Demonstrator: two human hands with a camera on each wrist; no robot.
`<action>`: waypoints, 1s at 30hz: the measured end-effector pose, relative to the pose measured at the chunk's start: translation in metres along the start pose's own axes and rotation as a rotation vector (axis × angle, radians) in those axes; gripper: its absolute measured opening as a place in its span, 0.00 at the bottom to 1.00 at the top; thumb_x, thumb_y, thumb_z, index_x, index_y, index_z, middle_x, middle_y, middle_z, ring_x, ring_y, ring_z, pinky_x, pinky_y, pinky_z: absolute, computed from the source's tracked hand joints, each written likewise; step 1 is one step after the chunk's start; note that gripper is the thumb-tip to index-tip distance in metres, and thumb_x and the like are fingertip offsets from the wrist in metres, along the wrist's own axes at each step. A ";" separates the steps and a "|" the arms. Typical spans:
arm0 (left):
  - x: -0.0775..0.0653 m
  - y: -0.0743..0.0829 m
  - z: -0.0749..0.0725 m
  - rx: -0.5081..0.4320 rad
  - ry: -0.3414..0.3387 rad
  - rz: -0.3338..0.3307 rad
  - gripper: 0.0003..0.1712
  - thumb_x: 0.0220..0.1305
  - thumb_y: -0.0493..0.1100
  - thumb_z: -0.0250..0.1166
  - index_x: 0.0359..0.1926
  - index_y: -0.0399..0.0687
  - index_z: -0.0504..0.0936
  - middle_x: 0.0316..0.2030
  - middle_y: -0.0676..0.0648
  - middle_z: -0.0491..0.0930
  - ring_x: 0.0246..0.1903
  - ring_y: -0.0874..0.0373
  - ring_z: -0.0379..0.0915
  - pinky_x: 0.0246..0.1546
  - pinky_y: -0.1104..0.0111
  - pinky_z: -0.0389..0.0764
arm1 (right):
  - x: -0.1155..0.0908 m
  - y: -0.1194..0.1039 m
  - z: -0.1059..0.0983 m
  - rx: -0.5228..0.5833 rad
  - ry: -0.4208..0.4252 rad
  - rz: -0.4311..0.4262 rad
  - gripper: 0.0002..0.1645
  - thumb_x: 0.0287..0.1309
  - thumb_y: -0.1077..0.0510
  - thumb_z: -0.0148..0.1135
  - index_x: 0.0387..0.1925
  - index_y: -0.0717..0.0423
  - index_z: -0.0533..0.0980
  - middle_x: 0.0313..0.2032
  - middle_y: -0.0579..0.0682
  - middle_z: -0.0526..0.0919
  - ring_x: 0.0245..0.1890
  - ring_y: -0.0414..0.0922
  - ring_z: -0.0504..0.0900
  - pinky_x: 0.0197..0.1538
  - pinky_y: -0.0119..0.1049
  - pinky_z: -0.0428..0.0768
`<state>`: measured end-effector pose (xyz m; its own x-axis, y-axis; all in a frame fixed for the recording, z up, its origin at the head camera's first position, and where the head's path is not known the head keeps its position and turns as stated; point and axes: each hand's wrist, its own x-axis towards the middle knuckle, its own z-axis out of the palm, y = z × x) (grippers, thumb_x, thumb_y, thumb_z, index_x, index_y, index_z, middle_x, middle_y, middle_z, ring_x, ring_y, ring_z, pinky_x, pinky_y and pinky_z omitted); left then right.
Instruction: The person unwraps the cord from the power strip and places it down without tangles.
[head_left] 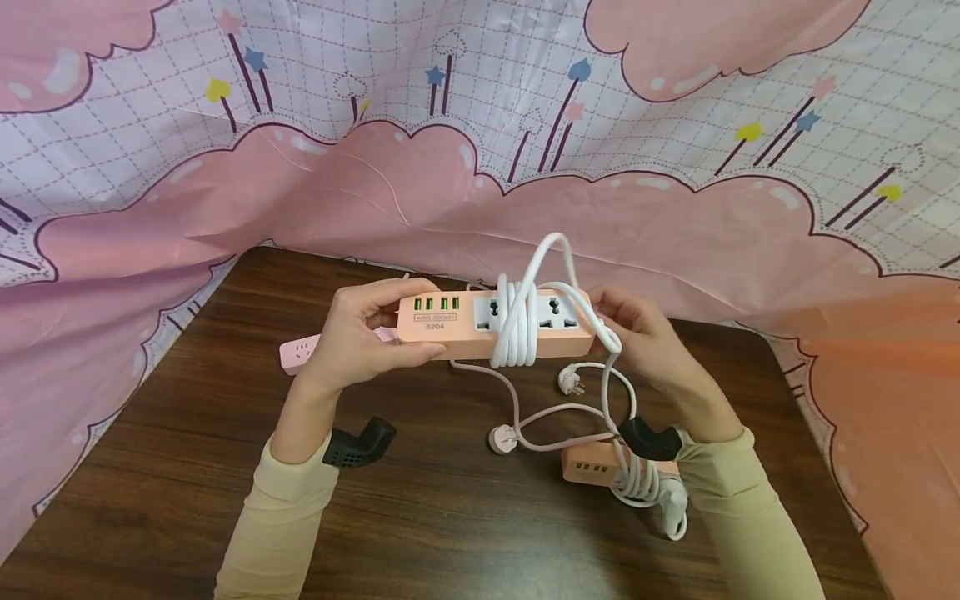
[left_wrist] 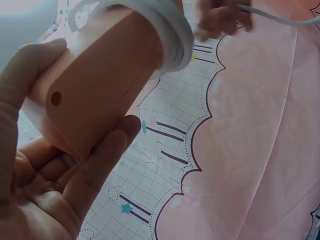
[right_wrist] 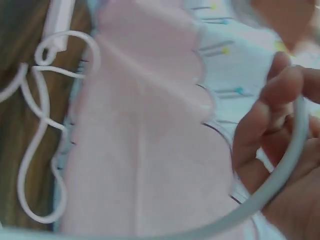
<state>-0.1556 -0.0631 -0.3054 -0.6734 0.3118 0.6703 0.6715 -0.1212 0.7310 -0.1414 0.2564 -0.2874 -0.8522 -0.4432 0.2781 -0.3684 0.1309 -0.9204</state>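
Observation:
A peach-coloured power strip [head_left: 457, 342] with USB sockets is held above the table. My left hand [head_left: 367, 329] grips its left end, thumb and fingers round the casing; in the left wrist view the strip's underside [left_wrist: 100, 85] faces the camera. Several turns of white power cord [head_left: 517, 329] circle the strip's middle, and a loose loop rises above them. At the strip's right end is my right hand [head_left: 637, 337]; in the right wrist view its fingers pinch the cord [right_wrist: 297, 130], which crosses the palm. Part of this hand is hidden behind the strip and cord.
A second peach power strip [head_left: 588, 467] with a wrapped white cord lies on the dark wooden table [head_left: 420, 517], partly under the right forearm. Behind the left hand lies a pink power strip [head_left: 295, 354]. Two plugs [head_left: 503, 439] with loose cords lie between. A patterned curtain [head_left: 480, 212] hangs behind.

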 end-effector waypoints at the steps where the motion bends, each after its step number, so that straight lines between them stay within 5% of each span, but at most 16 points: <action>1: 0.000 0.000 0.000 0.003 -0.006 -0.001 0.29 0.29 0.20 0.72 0.42 0.23 0.78 0.34 0.35 0.80 0.28 0.61 0.75 0.27 0.73 0.79 | -0.001 -0.003 -0.003 0.031 0.029 -0.045 0.12 0.61 0.74 0.48 0.36 0.59 0.75 0.24 0.45 0.77 0.23 0.36 0.74 0.25 0.27 0.73; 6: 0.000 -0.002 0.000 0.042 0.021 -0.017 0.30 0.30 0.21 0.74 0.42 0.25 0.79 0.35 0.36 0.80 0.29 0.62 0.76 0.28 0.73 0.80 | -0.012 -0.012 -0.018 0.084 -0.038 -0.250 0.03 0.61 0.69 0.54 0.36 0.63 0.74 0.26 0.47 0.77 0.20 0.38 0.69 0.18 0.30 0.64; 11: 0.000 -0.003 -0.004 0.070 0.083 -0.027 0.31 0.29 0.20 0.74 0.43 0.26 0.79 0.36 0.35 0.80 0.28 0.62 0.76 0.27 0.74 0.80 | -0.024 -0.012 -0.026 -0.112 -0.202 -0.330 0.04 0.57 0.67 0.60 0.36 0.61 0.76 0.28 0.48 0.76 0.25 0.37 0.72 0.24 0.31 0.70; 17: 0.000 0.000 -0.008 0.072 0.125 -0.017 0.31 0.30 0.19 0.73 0.44 0.24 0.78 0.35 0.34 0.80 0.28 0.62 0.76 0.24 0.75 0.79 | -0.031 -0.005 -0.025 -0.458 -0.277 -0.181 0.15 0.51 0.72 0.64 0.34 0.49 0.77 0.27 0.42 0.78 0.27 0.34 0.73 0.28 0.27 0.73; 23: 0.001 0.001 -0.011 0.030 0.128 0.024 0.30 0.30 0.17 0.71 0.44 0.23 0.78 0.35 0.44 0.81 0.26 0.62 0.76 0.22 0.75 0.78 | -0.025 0.028 -0.022 -0.684 -0.289 -0.050 0.11 0.49 0.71 0.66 0.28 0.51 0.77 0.24 0.37 0.77 0.25 0.32 0.72 0.28 0.28 0.73; 30: 0.001 0.003 -0.013 0.002 0.122 0.048 0.30 0.30 0.17 0.70 0.44 0.22 0.77 0.35 0.51 0.81 0.26 0.62 0.76 0.22 0.75 0.78 | -0.021 0.063 -0.014 -0.751 -0.371 0.083 0.09 0.49 0.70 0.64 0.24 0.55 0.76 0.21 0.40 0.75 0.25 0.34 0.71 0.29 0.30 0.73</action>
<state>-0.1581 -0.0750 -0.3008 -0.6730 0.1883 0.7152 0.7044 -0.1314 0.6975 -0.1520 0.2867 -0.3468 -0.7584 -0.6516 -0.0115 -0.5712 0.6731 -0.4698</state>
